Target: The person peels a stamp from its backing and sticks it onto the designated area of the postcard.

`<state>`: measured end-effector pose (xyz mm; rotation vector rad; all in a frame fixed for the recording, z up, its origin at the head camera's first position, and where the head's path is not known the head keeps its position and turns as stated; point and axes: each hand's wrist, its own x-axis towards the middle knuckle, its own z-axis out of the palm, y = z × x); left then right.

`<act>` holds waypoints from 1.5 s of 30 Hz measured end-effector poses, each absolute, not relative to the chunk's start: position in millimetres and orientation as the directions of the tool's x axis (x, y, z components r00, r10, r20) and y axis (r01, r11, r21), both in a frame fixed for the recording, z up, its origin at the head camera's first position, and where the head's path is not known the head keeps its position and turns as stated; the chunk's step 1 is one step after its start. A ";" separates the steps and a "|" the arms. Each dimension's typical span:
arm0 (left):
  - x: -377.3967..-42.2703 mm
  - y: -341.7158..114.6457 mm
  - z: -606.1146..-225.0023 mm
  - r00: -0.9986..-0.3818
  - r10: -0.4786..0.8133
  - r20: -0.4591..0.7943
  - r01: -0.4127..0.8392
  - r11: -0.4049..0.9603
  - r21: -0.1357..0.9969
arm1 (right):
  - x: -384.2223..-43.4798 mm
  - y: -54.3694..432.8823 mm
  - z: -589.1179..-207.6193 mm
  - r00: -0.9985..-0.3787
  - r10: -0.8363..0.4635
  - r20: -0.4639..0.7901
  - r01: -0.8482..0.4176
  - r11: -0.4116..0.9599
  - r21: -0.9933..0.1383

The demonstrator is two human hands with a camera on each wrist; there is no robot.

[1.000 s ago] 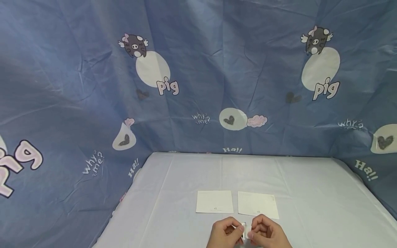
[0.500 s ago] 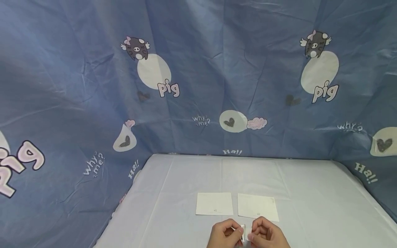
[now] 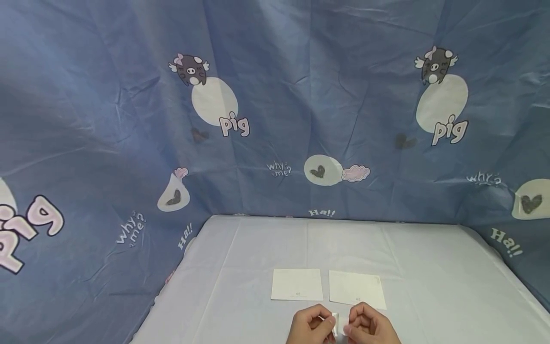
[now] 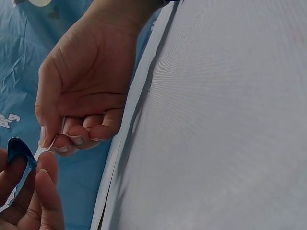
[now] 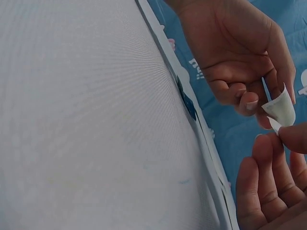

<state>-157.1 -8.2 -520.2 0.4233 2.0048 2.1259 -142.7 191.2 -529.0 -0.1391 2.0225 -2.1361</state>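
Observation:
In the head view, my left hand (image 3: 310, 326) and right hand (image 3: 372, 326) face each other at the lower edge, fingertips close together. The left hand pinches a small thin packet (image 3: 335, 324) between thumb and fingers. In the right wrist view the packet curls open, pale inside (image 5: 283, 109); the left wrist view shows a glossy blue side (image 4: 19, 147). A white flap (image 5: 274, 124) lies between the right thumb and fingers. Whether flap and packet are joined, I cannot tell. The packet's contents are hidden.
Two white cards with small print lie side by side beyond the hands, the left card (image 3: 296, 284) and the right card (image 3: 357, 289). A white cloth (image 3: 240, 286) covers the table. Blue printed curtain (image 3: 266, 110) hangs around its back and sides.
The gap between the packet in the left hand and the flap in the right has widened slightly. The head view has tilted up a little, so the whole scene sits lower.

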 end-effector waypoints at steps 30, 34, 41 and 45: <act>-163.7 -10.9 -525.6 -0.956 0.253 0.148 0.121 -0.122 0.985 | -146.5 195.5 -532.3 -0.975 -0.217 -0.055 0.049 0.034 -0.998; -164.0 -10.4 -524.3 -0.960 0.239 0.145 0.117 -0.128 0.985 | -146.7 196.1 -534.0 -0.976 -0.214 -0.048 0.037 0.054 -0.998; -164.7 -10.5 -521.9 -0.967 0.212 0.143 0.119 -0.122 0.985 | -146.9 196.6 -535.9 -0.975 -0.216 -0.052 0.037 0.074 -0.997; -164.3 -11.5 -520.4 -0.969 0.198 0.148 0.122 -0.136 0.983 | -147.6 197.0 -536.7 -0.970 -0.232 -0.069 0.046 0.102 -0.994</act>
